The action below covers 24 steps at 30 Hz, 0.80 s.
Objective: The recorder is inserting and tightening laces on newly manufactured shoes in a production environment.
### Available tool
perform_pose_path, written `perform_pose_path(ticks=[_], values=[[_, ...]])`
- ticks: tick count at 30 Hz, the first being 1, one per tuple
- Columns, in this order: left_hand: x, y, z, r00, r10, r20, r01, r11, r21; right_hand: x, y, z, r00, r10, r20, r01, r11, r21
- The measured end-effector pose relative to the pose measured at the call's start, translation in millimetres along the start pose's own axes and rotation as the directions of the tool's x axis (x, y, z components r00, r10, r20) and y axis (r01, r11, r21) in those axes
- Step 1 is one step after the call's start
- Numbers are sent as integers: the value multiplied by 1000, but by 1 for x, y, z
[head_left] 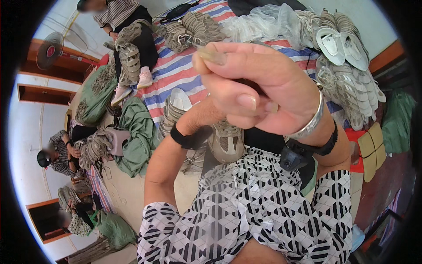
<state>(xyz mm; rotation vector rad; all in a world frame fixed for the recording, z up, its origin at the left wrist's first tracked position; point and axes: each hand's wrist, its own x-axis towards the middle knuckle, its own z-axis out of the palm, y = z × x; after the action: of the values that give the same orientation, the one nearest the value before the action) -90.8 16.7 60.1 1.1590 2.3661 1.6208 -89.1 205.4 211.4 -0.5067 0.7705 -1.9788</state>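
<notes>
My right hand (272, 83) is raised close in front of me, its thumb and forefinger pinched together and the other fingers curled. Whatever the pinch may hold is too small to make out. Behind it is my left hand (205, 115), with its fingers hidden by the right one. Below both hands a beige mesh shoe (227, 143) rests at my lap, toe toward me, its far part covered. More beige strappy shoes (171, 115), one showing a white insole, stand just left of my left wrist.
A striped sheet (162, 83) covers the floor ahead, bearing shoe bundles (191, 31), clear plastic bags (259, 24) and stacked shoes (347, 83). Green cloth (136, 136) lies left. Several people with shoes sit along the left, near a fan (49, 50). Tied yellow pieces (371, 152) lie right.
</notes>
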Motion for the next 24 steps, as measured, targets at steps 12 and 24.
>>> perform_pose_path(ticks=[12,24], values=[[-82,-15,-39,713,-667,-219,133,435,-891,-77,42,-184,453,-636,-625,576,744,-339],[-189,-65,-81,-167,-696,-699,-137,718,-682,-43,156,-203,620,-467,-630,-68,768,-637]])
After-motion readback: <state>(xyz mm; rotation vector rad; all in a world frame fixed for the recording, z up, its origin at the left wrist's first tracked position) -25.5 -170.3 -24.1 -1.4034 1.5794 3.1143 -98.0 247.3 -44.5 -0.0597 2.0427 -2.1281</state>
